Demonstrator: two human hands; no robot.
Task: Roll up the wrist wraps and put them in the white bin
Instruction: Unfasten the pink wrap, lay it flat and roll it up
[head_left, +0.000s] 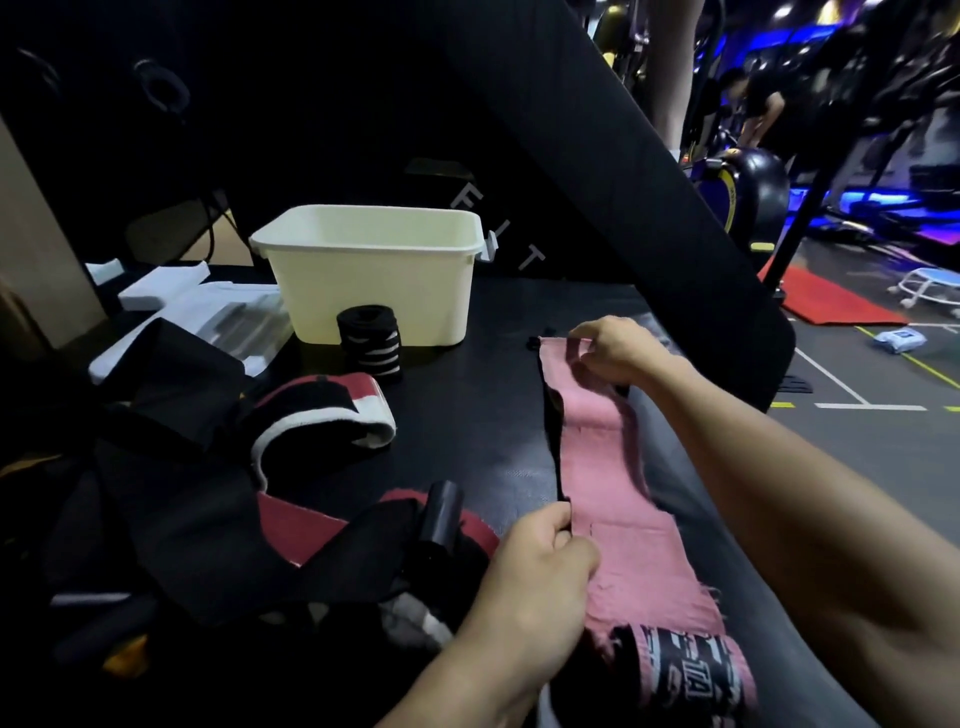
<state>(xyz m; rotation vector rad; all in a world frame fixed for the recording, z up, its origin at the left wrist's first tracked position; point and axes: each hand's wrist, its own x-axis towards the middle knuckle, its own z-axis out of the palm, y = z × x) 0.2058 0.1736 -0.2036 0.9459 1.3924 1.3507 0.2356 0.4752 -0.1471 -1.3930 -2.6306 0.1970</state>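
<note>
A long pink wrist wrap (602, 467) lies stretched out on the black surface. My right hand (618, 353) pinches its far end. My left hand (545, 556) pinches its left edge nearer to me. The near end of the wrap carries a black-and-pink printed section (685, 670). The white bin (374, 275) stands at the back of the surface. A rolled black-and-white wrap (370, 343) stands upright right in front of the bin. A red, black and white wrap (322, 421) lies loosely curled at the centre left.
A heap of black, red and yellow wraps and straps (208, 545) fills the near left. White packaging (197, 306) lies left of the bin. A black padded panel (597, 182) leans across the back. A gym floor with a red mat (831, 301) lies to the right.
</note>
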